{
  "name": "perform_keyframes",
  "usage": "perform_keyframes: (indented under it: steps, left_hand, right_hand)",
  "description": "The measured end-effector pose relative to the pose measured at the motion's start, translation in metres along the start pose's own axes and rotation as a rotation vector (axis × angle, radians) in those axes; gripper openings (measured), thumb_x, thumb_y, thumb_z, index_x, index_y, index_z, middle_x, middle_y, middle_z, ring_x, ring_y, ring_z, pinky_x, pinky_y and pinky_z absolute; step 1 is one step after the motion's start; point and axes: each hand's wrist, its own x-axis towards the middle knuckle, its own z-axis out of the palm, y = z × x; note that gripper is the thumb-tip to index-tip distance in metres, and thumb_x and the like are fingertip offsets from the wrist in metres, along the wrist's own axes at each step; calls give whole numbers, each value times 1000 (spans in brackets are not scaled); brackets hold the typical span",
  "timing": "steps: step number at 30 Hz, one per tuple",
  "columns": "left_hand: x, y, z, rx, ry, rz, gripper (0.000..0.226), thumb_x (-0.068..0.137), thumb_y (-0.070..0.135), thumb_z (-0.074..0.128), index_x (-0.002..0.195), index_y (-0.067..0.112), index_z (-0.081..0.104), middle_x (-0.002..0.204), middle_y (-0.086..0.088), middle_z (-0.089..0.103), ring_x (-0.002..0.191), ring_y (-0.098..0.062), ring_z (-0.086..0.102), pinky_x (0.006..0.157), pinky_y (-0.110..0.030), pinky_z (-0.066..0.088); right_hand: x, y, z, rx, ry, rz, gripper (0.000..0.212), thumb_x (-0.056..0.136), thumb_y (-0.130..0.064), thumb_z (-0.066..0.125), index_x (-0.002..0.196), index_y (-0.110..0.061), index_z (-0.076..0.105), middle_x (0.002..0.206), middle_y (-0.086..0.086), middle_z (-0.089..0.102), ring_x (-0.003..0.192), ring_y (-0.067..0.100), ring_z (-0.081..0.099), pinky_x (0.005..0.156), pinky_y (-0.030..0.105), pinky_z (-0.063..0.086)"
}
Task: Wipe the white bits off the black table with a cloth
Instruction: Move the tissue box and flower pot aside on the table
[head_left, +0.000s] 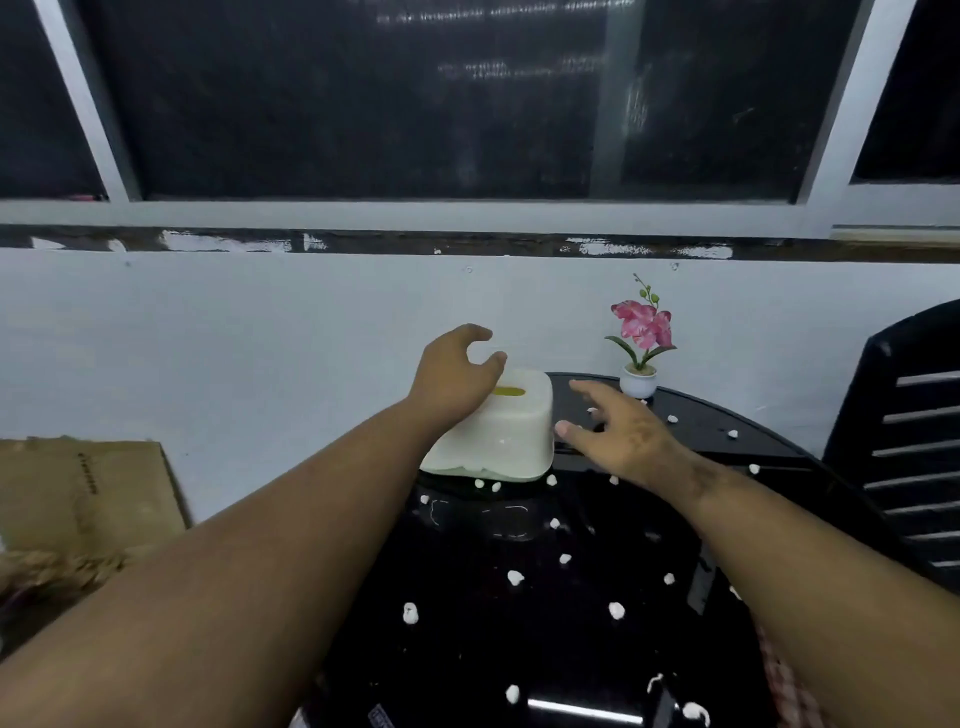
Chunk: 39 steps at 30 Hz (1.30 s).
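Note:
A glossy black round table (519, 639) fills the lower middle, dotted with several small white bits (515, 577). At its far left edge stands a white tissue box (506, 439) with a yellowish slot on top. My left hand (457, 371) hovers over the box's left top, fingers curled apart, holding nothing. My right hand (618, 428) is spread open just right of the box, above the table, also holding nothing. No cloth is in view.
A small white pot with a pink artificial orchid (640, 338) stands at the table's far edge by the pale wall. A black slatted chair (914, 457) is at the right. A brown cardboard box (83, 493) sits on the left.

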Motion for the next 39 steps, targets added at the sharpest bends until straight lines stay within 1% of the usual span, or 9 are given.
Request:
perform_keyframes:
  steps: [3, 5, 8, 12, 16, 19, 23, 27, 39]
  left_hand:
    - [-8, -17, -16, -69, 83, -70, 57, 90, 48, 58, 139, 19, 49, 146, 4, 47, 133, -18, 46, 106, -31, 36]
    - [-21, -29, -23, -79, 71, -146, 76, 86, 57, 60, 146, 16, 37, 151, 1, 39, 136, -20, 40, 107, -34, 34]
    - [-39, -51, -25, -256, -40, -248, 71, 81, 50, 72, 134, 15, 39, 131, 8, 47, 115, -12, 53, 91, -28, 44]
    - [-50, -75, -16, -499, -176, -276, 62, 81, 29, 78, 130, 23, 40, 127, 2, 60, 111, -14, 61, 88, -28, 53]
    - [-54, -74, -9, -500, -136, -212, 62, 89, 13, 68, 136, 23, 29, 133, 0, 51, 120, -17, 54, 83, -18, 49]
    - [-50, -75, -4, -464, -121, -206, 65, 90, 15, 68, 140, 20, 27, 134, -2, 50, 118, -17, 53, 82, -19, 48]
    - [-33, -73, 4, -395, -104, -181, 65, 88, 19, 69, 140, 18, 30, 131, 1, 52, 116, -16, 54, 89, -26, 44]
    - [-6, -67, 17, -373, -78, -128, 64, 84, 24, 74, 136, 20, 36, 125, 4, 56, 113, -16, 57, 96, -33, 48]
    - [85, -74, 72, -357, -77, -56, 65, 79, 30, 78, 132, 22, 42, 123, 7, 57, 110, -12, 58, 96, -37, 51]
  right_hand:
    - [-5, -10, 20, 92, -45, 16, 103, 77, -51, 77, 157, -20, 20, 160, -1, 29, 144, 21, 33, 118, 37, 27]
    - [-6, -17, 31, 154, -39, 60, 117, 72, -54, 81, 158, -17, 10, 160, -3, 25, 148, 17, 24, 119, 31, 18]
    - [-5, -28, 48, 230, -26, 111, 128, 69, -54, 83, 158, -13, 0, 161, 2, 24, 146, 17, 25, 117, 27, 20]
    - [-2, -32, 69, 278, 59, 105, 112, 75, -46, 81, 155, -9, 12, 145, 1, 44, 135, 21, 42, 107, 21, 28]
    - [1, -26, 73, 304, 90, 81, 94, 69, -51, 81, 141, -14, 34, 129, 4, 58, 117, 20, 55, 105, 38, 42]
    - [5, -23, 68, 331, 77, 30, 68, 75, -36, 82, 128, -20, 42, 118, -1, 61, 109, 17, 59, 101, 42, 46]
    - [19, -15, 53, 306, 70, 7, 73, 72, -41, 83, 131, -23, 44, 119, -3, 61, 110, 17, 59, 99, 41, 48]
    - [43, -6, 32, 296, 92, 1, 70, 74, -33, 85, 131, -19, 46, 117, -2, 62, 107, 16, 60, 87, 28, 51]
    - [122, 35, 7, 265, 146, -18, 73, 74, -33, 85, 133, -18, 45, 114, -4, 59, 106, 18, 59, 92, 37, 53]
